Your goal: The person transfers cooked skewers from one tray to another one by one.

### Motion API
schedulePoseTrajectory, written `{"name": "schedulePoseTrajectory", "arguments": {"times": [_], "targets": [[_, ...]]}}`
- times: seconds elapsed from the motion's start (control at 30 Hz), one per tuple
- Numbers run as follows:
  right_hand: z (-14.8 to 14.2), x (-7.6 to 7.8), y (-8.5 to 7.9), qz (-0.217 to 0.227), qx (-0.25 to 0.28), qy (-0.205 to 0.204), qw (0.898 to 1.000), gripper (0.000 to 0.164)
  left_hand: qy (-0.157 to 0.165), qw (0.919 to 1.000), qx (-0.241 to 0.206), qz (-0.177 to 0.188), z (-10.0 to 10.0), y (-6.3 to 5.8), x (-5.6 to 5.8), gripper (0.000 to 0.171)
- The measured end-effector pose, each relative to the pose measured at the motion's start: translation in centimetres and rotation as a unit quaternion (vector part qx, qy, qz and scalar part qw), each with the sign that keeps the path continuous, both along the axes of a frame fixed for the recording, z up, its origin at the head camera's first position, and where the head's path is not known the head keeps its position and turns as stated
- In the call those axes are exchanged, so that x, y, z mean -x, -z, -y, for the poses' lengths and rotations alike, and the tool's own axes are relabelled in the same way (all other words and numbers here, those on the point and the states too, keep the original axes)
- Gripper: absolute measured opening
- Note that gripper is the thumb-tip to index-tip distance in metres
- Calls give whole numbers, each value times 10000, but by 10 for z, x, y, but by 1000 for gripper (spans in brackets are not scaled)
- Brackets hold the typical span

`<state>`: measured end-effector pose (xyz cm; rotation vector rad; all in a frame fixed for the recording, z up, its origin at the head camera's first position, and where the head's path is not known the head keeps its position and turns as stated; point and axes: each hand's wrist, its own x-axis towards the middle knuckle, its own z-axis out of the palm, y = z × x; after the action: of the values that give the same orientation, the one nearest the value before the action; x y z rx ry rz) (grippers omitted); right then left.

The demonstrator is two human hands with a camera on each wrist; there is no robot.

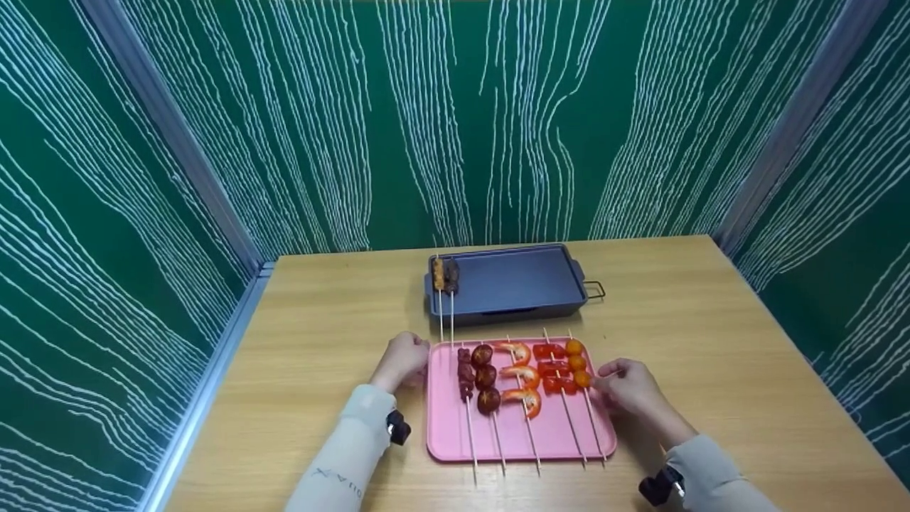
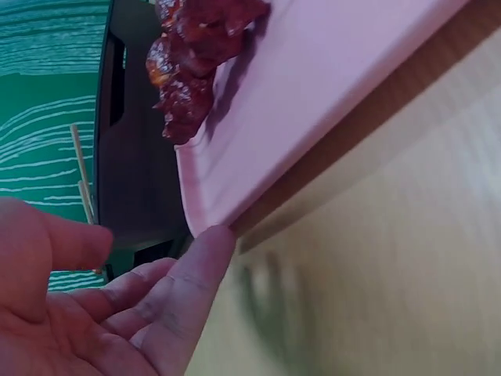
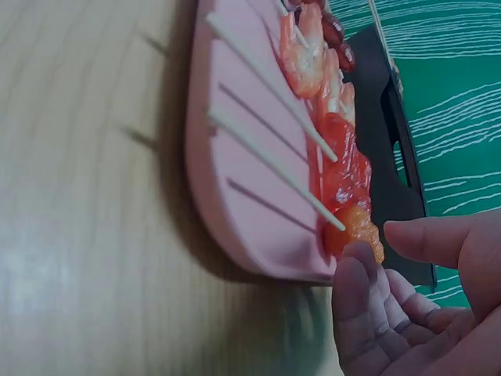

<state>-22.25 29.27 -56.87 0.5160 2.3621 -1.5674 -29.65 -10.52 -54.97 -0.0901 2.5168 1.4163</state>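
Observation:
A pink tray (image 1: 512,442) holds several skewers side by side. From left to right they carry dark red meat (image 1: 466,373), brown round mushroom-like pieces (image 1: 486,375), shrimp (image 1: 525,377), glossy red pieces (image 1: 553,368) and orange balls (image 1: 576,363). My left hand (image 1: 402,361) is at the tray's upper left corner; in the left wrist view a fingertip touches the rim, with the thumb raised apart. Over on the right side, my right hand (image 1: 629,387) has its fingertips against the tray's edge beside the orange balls. Its thumb stands apart from the fingers.
Behind the tray sits a dark grey grill pan (image 1: 515,281) with a wire handle (image 1: 595,289) at its right. An orange-brown skewer (image 1: 439,276) and a dark skewer (image 1: 451,277) lie at its left end, sticks pointing toward me. Green white-lined panels (image 1: 419,128) surround the wooden table (image 1: 313,341).

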Motion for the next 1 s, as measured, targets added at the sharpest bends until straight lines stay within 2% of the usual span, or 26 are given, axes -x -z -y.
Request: {"name": "schedulePoseTrajectory", "arguments": {"times": [0.13,0.23,0.37,0.57,0.73,0.93,1.0], "targets": [[-2,-1,4,-25,-303,-135,9994,31,137,9980,137,-598,-2,-6,9,29],[-2,-2,5,-126,-470,-263,9985,29,147,9973,15,-720,-4,-13,15,28],[-2,-2,7,-253,-618,-348,9972,26,17,9987,-303,-403,-8,-21,23,26],[-3,-2,9,-627,-1033,-596,9909,22,-271,9953,-920,-96,-14,-26,34,25],[-2,0,6,-559,-1269,-773,9873,23,-297,9919,-1219,187,-19,-29,40,28],[0,-1,6,-631,-1523,-842,9827,20,-631,9806,-1745,640,-19,-31,42,20],[1,-1,6,-605,-1476,-820,9838,19,-643,9794,-1735,805,-19,-30,42,19]]}}
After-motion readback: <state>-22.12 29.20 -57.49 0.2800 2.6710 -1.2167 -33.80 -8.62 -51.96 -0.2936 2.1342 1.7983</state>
